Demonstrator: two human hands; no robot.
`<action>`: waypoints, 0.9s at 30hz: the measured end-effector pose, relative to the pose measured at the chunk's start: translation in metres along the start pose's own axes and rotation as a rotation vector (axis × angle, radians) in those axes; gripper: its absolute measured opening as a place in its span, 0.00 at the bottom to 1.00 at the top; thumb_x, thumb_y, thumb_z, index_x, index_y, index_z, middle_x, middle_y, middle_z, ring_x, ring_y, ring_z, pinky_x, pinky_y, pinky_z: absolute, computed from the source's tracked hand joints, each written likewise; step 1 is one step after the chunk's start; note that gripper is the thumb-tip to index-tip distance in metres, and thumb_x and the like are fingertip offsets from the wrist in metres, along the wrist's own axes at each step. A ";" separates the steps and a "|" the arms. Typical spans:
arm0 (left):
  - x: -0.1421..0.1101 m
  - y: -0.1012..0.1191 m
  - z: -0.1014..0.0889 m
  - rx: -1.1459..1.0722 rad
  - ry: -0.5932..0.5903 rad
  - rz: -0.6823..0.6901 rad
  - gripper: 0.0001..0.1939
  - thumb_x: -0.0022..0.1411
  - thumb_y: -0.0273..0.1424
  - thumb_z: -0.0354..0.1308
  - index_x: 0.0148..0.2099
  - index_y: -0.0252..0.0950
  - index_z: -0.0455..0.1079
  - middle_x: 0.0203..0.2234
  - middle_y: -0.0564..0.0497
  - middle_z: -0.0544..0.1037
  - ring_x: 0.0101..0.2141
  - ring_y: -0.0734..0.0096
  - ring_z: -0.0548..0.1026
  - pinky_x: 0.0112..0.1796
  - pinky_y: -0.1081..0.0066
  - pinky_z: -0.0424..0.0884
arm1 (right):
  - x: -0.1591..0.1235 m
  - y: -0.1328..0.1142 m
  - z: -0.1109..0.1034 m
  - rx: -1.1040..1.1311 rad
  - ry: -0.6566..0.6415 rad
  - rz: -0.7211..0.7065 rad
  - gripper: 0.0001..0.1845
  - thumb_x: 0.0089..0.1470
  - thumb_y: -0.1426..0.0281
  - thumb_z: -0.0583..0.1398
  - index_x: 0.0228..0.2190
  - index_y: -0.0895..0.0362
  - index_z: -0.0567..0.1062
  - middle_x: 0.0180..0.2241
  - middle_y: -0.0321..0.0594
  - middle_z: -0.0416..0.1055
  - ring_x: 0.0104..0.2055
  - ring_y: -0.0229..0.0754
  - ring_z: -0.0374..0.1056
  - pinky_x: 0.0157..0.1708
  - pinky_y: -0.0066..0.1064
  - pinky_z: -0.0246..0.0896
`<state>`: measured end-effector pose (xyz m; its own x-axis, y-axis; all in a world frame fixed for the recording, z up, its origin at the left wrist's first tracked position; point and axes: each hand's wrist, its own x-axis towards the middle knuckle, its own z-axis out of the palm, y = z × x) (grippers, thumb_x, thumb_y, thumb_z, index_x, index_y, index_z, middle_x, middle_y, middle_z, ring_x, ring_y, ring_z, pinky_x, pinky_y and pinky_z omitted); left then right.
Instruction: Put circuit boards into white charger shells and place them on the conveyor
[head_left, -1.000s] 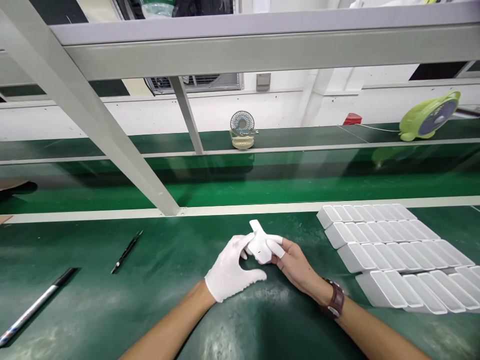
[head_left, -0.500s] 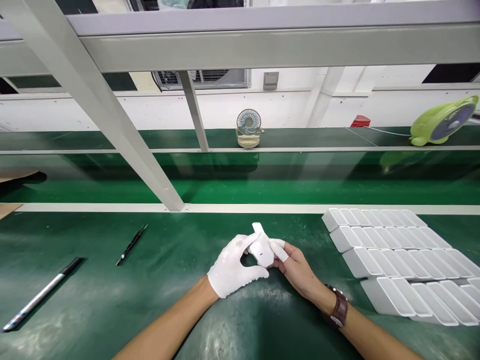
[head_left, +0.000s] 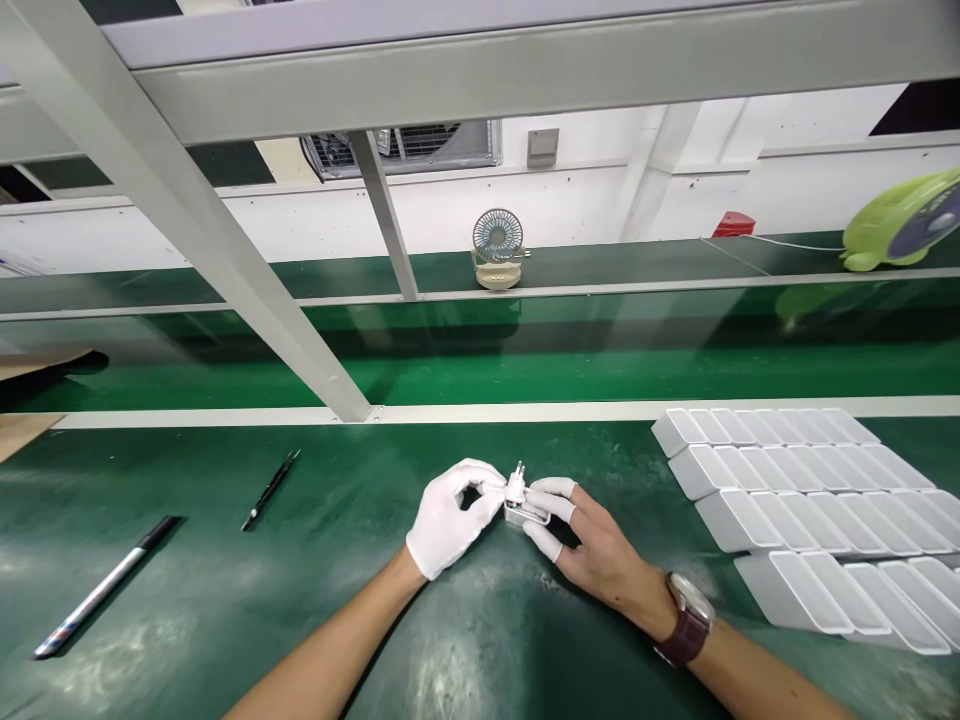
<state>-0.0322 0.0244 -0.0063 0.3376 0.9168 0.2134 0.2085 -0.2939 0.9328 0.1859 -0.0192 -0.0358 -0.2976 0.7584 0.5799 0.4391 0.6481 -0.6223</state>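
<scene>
A small white power plug with two metal prongs pointing up is between my hands, above the green bench. Below its prongs is a wider white housing, whose inside I cannot make out. My left hand, in a white glove, pinches the plug's left side between thumb and fingers. White finger cots cover several fingertips of my right hand, which grips the housing from the right. A brown-strapped watch is on my right wrist.
Rows of white plastic bins stand to the right. A black pen and a silver, black-ended stick lie to the left. Behind are a metal frame post, a small fan and a green fan.
The white plug has been turned, so its prongs now point up and its broad smooth face no longer shows. My right fingers have shifted around the housing. The view has tilted slightly.
</scene>
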 end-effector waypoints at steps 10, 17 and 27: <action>0.000 -0.009 0.000 -0.025 -0.089 -0.089 0.20 0.57 0.22 0.56 0.52 0.38 0.68 0.40 0.49 0.74 0.39 0.67 0.74 0.43 0.64 0.71 | 0.001 0.003 0.000 -0.001 -0.059 0.025 0.17 0.63 0.73 0.59 0.53 0.52 0.70 0.46 0.47 0.68 0.46 0.46 0.70 0.44 0.40 0.72; 0.005 0.002 0.002 0.111 -0.166 -0.080 0.43 0.41 0.20 0.66 0.62 0.41 0.64 0.51 0.47 0.70 0.45 0.62 0.72 0.50 0.59 0.70 | 0.001 0.005 -0.003 -0.022 -0.059 0.102 0.25 0.60 0.66 0.63 0.57 0.54 0.64 0.48 0.47 0.70 0.49 0.48 0.71 0.46 0.42 0.73; 0.008 0.005 0.002 0.147 -0.225 -0.173 0.37 0.39 0.28 0.75 0.54 0.39 0.71 0.47 0.47 0.76 0.42 0.60 0.76 0.45 0.64 0.73 | -0.002 -0.029 0.001 -0.227 -0.039 -0.571 0.05 0.59 0.70 0.62 0.38 0.59 0.76 0.38 0.43 0.76 0.46 0.45 0.71 0.56 0.41 0.66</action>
<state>-0.0269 0.0296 -0.0007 0.4770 0.8784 -0.0294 0.4049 -0.1899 0.8944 0.1733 -0.0388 -0.0192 -0.5676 0.3004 0.7665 0.3696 0.9250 -0.0888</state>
